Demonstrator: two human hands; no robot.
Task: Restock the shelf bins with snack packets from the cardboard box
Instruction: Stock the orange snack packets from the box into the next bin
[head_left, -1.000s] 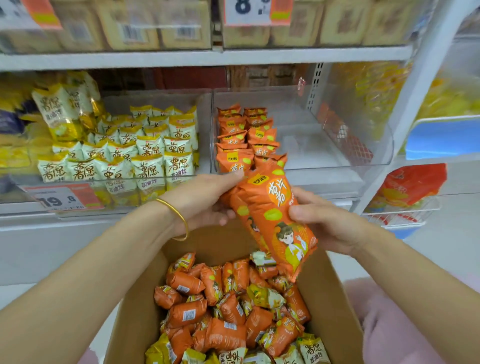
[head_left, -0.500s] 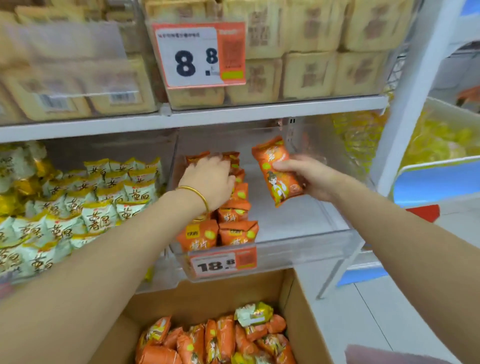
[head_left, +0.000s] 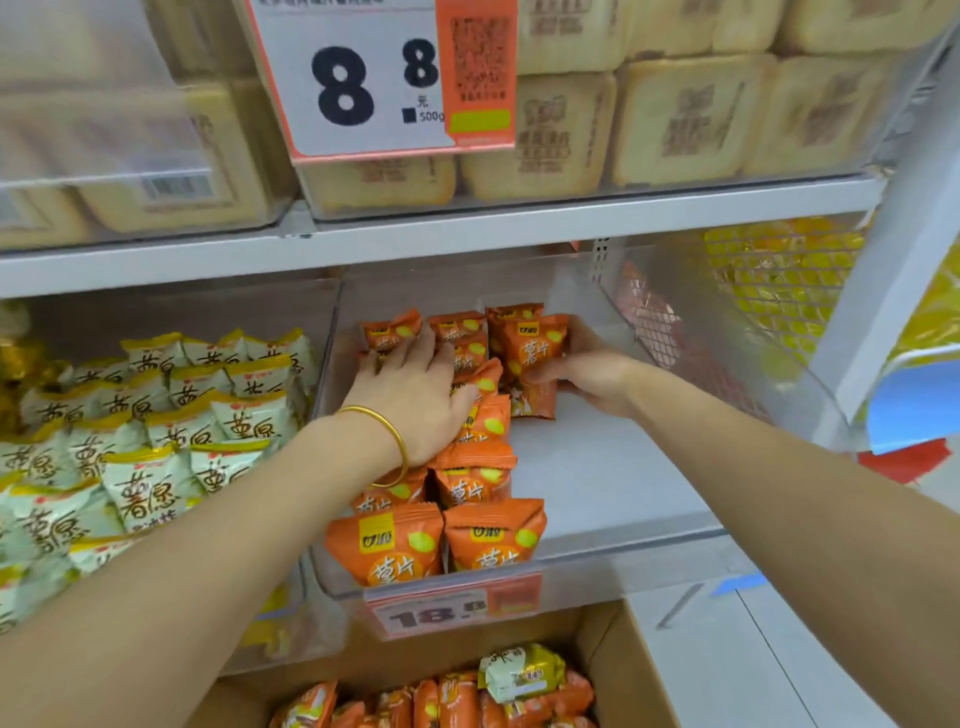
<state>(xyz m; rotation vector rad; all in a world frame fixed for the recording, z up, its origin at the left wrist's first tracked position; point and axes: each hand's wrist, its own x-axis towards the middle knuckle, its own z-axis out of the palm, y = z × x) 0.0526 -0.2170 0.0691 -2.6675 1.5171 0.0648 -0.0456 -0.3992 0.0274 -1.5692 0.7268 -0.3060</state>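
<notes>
A clear shelf bin (head_left: 613, 551) holds two rows of orange snack packets (head_left: 470, 535) along its left side. My left hand (head_left: 415, 395), with a gold bangle on the wrist, lies flat with straight fingers on the rows near the back. My right hand (head_left: 592, 374) grips an upright orange packet (head_left: 535, 364) at the back of the bin, right beside the rows. Below, the open cardboard box (head_left: 623, 670) shows several orange packets and a pale green one (head_left: 519, 673).
The neighbouring bin on the left is full of pale green and yellow packets (head_left: 156, 436). An upper shelf (head_left: 467, 228) carries tan cake packs and an 8.8 price tag (head_left: 384, 78). A white upright post (head_left: 904, 270) stands right of the bin, with a mesh wall.
My right hand carried the orange packet deeper into the bin and set it upright against the rows. My left hand stayed pressed on the rows. The camera moved closer to the shelf.
</notes>
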